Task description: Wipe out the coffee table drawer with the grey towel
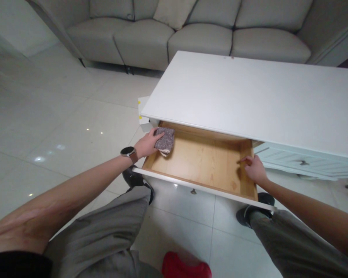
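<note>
The cloth [164,140] in the left grip [146,143] looked coarse and matt; the drawer [203,162] beneath it was bare, smooth wood.

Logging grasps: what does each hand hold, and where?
Left hand grips the folded grey cloth by its left end; right hand merely rests on the open wooden drawer.

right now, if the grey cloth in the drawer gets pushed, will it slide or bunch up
Probably floppy: the grey cloth lies folded under the left hand. It looks thin, so likely light. Its fuzzy face may drag and bunch on the wooden drawer.
</note>
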Demonstrator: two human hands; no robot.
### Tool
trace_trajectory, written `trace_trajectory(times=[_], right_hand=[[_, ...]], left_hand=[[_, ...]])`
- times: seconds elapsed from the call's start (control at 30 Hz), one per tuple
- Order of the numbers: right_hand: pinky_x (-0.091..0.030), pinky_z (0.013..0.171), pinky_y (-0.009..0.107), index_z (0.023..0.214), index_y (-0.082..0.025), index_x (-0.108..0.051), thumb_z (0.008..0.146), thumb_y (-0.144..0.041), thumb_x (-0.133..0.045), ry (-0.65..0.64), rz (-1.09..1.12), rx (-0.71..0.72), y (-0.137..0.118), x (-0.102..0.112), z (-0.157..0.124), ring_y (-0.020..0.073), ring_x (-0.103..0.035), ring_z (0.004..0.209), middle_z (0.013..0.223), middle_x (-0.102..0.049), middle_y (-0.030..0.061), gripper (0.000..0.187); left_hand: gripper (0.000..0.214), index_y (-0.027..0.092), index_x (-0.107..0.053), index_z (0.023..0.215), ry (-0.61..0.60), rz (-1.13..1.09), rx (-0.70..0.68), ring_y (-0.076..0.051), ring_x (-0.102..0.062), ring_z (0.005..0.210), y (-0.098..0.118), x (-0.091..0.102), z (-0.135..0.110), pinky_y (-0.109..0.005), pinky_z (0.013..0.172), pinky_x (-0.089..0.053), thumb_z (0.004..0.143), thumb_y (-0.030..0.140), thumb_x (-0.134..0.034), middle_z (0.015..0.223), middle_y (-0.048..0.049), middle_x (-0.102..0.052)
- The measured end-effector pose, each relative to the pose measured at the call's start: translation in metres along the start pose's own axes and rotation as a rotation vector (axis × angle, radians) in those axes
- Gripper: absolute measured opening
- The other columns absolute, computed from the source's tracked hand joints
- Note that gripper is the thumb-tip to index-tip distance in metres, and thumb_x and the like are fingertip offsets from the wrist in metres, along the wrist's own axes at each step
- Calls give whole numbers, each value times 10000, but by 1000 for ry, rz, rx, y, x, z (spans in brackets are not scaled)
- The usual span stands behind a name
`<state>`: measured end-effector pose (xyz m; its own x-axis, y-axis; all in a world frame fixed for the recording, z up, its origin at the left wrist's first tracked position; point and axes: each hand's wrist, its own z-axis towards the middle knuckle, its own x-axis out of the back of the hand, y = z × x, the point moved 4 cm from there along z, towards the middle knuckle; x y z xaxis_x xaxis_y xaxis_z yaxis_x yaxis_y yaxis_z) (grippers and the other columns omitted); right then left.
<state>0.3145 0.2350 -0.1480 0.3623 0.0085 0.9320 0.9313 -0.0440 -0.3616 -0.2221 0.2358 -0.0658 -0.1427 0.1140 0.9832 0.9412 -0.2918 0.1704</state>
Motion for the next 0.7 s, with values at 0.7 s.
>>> trace_trajectory(times=[0.7], right_hand=[[-455, 809, 286, 974, -193, -730, 819, -123, -498, -45, -77, -48, -19, 9, -9, 174, -573, 821, 1075, -534, 76, 288]], left_hand=[[736, 282, -377, 1543, -18, 178, 113, -313, -640, 1100, 5, 0, 33, -428, 938, -538, 845, 320, -607, 1491, -161, -348]])
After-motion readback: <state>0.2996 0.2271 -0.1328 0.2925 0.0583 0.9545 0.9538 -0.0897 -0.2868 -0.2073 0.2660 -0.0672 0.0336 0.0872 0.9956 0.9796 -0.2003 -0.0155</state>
